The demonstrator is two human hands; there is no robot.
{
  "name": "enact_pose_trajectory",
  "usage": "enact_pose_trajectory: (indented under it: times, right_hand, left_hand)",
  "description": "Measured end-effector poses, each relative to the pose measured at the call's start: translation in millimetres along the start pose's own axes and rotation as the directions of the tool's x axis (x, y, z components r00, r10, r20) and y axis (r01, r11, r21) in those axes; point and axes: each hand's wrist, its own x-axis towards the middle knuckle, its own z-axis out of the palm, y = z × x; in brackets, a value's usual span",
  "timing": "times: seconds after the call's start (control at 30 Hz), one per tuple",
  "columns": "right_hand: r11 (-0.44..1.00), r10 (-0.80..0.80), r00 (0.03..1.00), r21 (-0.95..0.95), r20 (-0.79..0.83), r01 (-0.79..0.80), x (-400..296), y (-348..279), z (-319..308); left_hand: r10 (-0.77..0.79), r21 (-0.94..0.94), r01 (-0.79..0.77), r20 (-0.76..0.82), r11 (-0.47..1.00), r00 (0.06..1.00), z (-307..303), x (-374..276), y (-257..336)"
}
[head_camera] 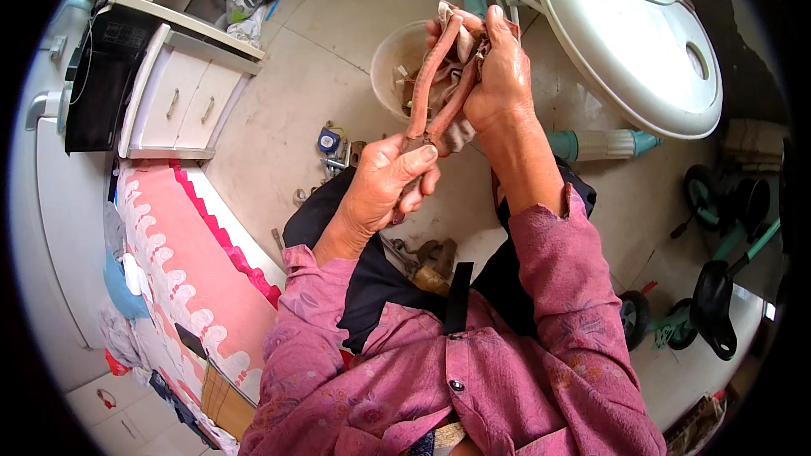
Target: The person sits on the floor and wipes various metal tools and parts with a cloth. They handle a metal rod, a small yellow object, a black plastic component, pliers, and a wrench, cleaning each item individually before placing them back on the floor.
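Observation:
A pair of pliers with worn reddish handles (432,76) is held over the floor. My left hand (393,180) is closed round its head and pivot, so the jaws are mostly hidden. My right hand (500,69) holds a crumpled, stained cloth (464,44) against the far ends of the handles. More of the cloth hangs below the right-hand handle. Just beyond the tool stands a whitish plastic bucket (388,73) with small wires and scraps inside.
A blue tape measure (328,140) and metal parts lie left of my knees; more tools (437,256) lie between my legs. A white plastic tray (640,44) stands at upper right, a child's tricycle (713,291) at right, and a pink-covered bed (184,234) at left.

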Motion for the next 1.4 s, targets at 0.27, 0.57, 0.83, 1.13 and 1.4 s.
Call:
enact_pose_trajectory:
  times: [0.27,0.57,0.83,1.13,1.4]
  right_hand:
    - [0.997,0.056,0.993,-0.049,-0.102,-0.061,2.5,3.4,-7.1]
    - [0.995,0.083,0.996,-0.062,0.017,-0.082,-13.5,38.0,3.4]
    - [0.98,0.19,0.982,0.057,0.003,-0.19,-4.0,29.0,1.6]
    - [0.962,0.032,0.998,-0.274,0.056,-0.015,-25.6,34.2,4.7]
    - [0.925,0.101,0.979,-0.38,0.178,-0.027,-30.7,31.0,5.4]
  left_hand:
    - [0.174,-0.013,-0.179,-0.168,0.984,0.97,4.4,8.5,-9.8]
    - [0.097,-0.266,-0.159,-0.233,0.951,0.968,-2.7,16.3,-3.5]
    - [0.128,-0.141,-0.164,-0.234,0.976,0.964,-6.1,21.3,-4.8]
    - [0.202,-0.029,-0.219,-0.282,0.975,0.938,2.9,17.3,-5.9]
    - [0.435,0.312,-0.338,-0.328,0.888,0.838,-20.7,22.7,9.6]
